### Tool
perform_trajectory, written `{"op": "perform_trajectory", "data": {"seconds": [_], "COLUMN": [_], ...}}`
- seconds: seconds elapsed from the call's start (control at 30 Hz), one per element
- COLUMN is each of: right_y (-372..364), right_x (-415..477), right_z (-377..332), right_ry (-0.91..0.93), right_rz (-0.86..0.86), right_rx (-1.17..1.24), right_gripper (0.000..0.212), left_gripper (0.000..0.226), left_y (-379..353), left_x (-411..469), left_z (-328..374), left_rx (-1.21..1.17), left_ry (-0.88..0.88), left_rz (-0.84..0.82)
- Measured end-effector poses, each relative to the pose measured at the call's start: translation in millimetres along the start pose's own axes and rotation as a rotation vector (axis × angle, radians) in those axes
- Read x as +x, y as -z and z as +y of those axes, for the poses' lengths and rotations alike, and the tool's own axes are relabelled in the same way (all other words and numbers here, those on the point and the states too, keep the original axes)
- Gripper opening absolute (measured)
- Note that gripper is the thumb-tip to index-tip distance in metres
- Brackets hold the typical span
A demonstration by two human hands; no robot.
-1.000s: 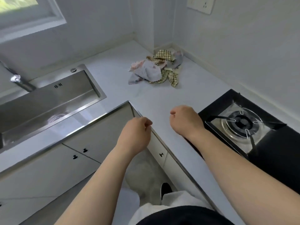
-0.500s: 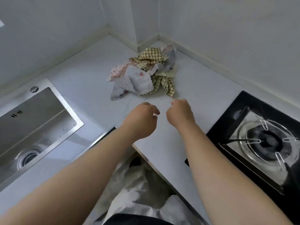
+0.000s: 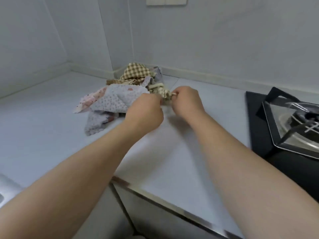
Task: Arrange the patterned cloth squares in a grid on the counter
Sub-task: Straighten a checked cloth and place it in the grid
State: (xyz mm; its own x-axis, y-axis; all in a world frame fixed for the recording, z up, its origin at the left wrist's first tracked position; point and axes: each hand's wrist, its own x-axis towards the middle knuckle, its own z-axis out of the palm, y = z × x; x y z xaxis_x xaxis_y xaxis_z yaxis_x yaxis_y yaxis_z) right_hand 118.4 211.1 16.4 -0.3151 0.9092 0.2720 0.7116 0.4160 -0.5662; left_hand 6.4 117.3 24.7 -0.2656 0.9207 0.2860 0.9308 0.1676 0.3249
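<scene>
Left hand [image 3: 146,109]: over the counter with the back of the hand up and the fingers curled under, out of sight; knuckles against the near edge of the cloth pile. Cannot tell whether it has hold of any cloth.
Right hand [image 3: 187,100]: just beside the left hand, with a narrow gap between them; fingers curled, pinching a bunched end of the olive checked cloth [image 3: 159,90].
Olive checked cloth: crumpled and twisted, at the right hand's fingertips, running back from there into the pile.
Cloth pile [image 3: 120,95]: a loose heap in the counter corner, just beyond both hands and mostly to the left of them. No square lies flat.
Grey dotted cloth [image 3: 119,99]: front of the heap, touching the left hand, with one corner hanging down toward the left forearm.
Pink cloth [image 3: 91,99]: far left edge of the heap, well away from both hands.
Brown gingham cloth [image 3: 136,71]: top of the heap, beyond the left hand, near the wall.
Counter [image 3: 43,118]: pale, beneath both forearms.
Gas stove [image 3: 293,121]: black, set into the counter to the right of the right forearm.
Wall socket [image 3: 166,0]: high on the wall beyond the hands.
</scene>
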Motion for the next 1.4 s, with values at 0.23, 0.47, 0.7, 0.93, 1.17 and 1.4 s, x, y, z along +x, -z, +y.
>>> {"op": "perform_trajectory", "data": {"seconds": [0.23, 0.47, 0.7, 0.93, 1.17, 1.4], "right_y": [85.1, 129.6, 154.7, 166.6, 184.3, 215.0], "right_x": [-30.7, -61.9, -78.7, -89.0, -102.6, -117.8], "right_z": [-59.4, -81.4, -77.1, -73.9, -62.0, -53.5], "right_ry": [-0.079, -0.140, -0.172, -0.065, 0.003, 0.079], "right_rz": [0.167, 0.227, 0.238, 0.150, -0.058, -0.224], "right_rx": [0.308, 0.572, 0.803, 0.642, 0.511, 0.837], "right_gripper": [0.026, 0.042, 0.048, 0.051, 0.030, 0.026], "left_gripper": [0.015, 0.063, 0.066, 0.029, 0.041, 0.035], "left_y": [47.0, 82.4, 94.6, 95.4, 107.3, 135.7], "left_x": [-13.5, -26.4, -37.4, -44.6, -48.9, -53.4], "left_z": [16.8, 24.2, 31.0, 43.4, 40.9, 32.4], "left_rx": [-0.399, -0.653, -0.969, -1.173, -1.126, -1.322], "left_ry": [-0.107, -0.222, -0.269, -0.310, -0.198, -0.276], "left_rz": [0.145, 0.121, -0.081, -0.235, -0.205, -0.417]}}
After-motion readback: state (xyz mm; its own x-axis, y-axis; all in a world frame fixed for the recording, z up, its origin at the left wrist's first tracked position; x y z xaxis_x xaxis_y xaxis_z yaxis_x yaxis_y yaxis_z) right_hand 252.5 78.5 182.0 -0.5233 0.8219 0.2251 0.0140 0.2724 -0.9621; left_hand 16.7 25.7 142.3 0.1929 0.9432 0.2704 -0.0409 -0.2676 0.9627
